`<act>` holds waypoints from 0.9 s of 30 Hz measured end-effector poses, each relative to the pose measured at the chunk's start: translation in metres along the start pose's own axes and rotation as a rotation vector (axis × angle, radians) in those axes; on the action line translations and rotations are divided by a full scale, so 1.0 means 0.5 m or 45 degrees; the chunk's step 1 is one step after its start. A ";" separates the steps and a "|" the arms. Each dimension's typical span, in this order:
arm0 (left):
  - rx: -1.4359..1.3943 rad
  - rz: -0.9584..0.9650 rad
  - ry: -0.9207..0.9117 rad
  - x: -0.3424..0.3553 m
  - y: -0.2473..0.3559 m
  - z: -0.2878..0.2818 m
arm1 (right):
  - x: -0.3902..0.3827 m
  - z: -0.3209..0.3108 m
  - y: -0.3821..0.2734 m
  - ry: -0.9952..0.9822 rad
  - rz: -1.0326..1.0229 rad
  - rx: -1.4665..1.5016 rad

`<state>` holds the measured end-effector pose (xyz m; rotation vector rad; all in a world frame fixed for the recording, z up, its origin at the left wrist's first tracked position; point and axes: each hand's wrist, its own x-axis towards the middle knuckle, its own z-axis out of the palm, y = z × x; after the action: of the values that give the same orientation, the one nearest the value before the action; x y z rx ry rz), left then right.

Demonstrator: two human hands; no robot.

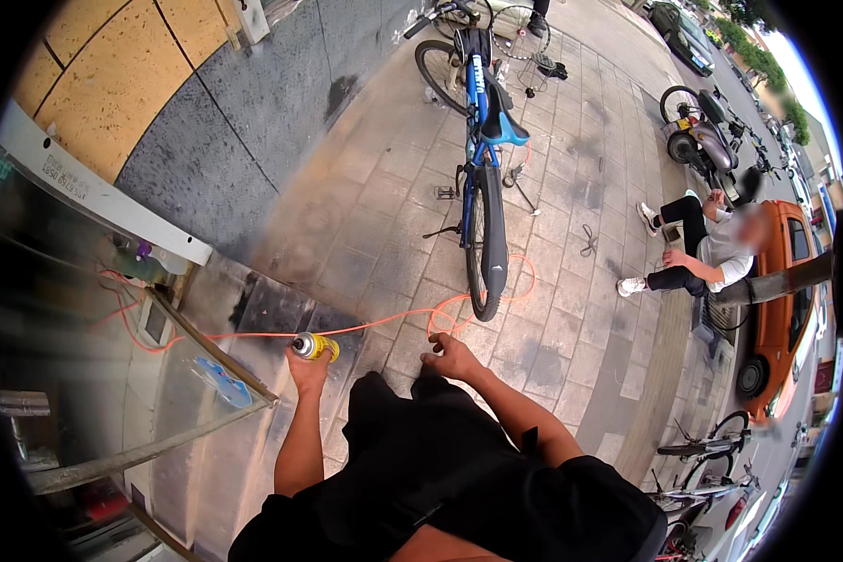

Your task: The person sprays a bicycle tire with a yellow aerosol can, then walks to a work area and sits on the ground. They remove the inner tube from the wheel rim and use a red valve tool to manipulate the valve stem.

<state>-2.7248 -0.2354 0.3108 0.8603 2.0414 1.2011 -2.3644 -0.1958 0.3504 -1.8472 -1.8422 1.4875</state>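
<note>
My left hand (305, 372) is closed around a yellow spray can (325, 347) with a dark nozzle, held out low in front of me. My right hand (453, 359) is in front of my body with its fingers loosely bent and apart; I see nothing in it. Ahead stands a blue bicycle (478, 131) with a black rear mudguard (490, 225), its rear wheel (479, 272) towards me. Neither hand touches it. An orange hose (384, 321) runs across the paving behind the can and loops beside the rear wheel.
A glass door (201, 375) stands ajar at my left, beside a grey tiled wall (244, 103). Tools and wheel parts (534, 61) lie beyond the bicycle. At right sits a person (721, 248) near a post, with a scooter (707, 131), an orange car (777, 347) and parked bicycles (712, 450).
</note>
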 end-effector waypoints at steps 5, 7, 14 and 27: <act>0.211 -0.144 0.212 0.157 -0.066 -0.126 | -0.024 -0.011 0.252 0.132 0.470 0.037; 0.504 -0.189 0.347 0.254 -0.096 -0.162 | -0.098 -0.006 0.288 0.215 0.721 0.190; 0.497 -0.472 0.729 0.514 -0.289 -0.242 | -0.355 -0.031 0.338 -0.086 1.224 -0.074; 0.348 -0.772 0.671 0.925 -0.523 -0.314 | -0.481 -0.059 0.187 0.185 1.543 -0.046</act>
<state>-3.1820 -0.0522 0.0571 -0.0170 2.6590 0.8640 -2.2233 -0.4000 0.4263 -3.1870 -0.5616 1.4106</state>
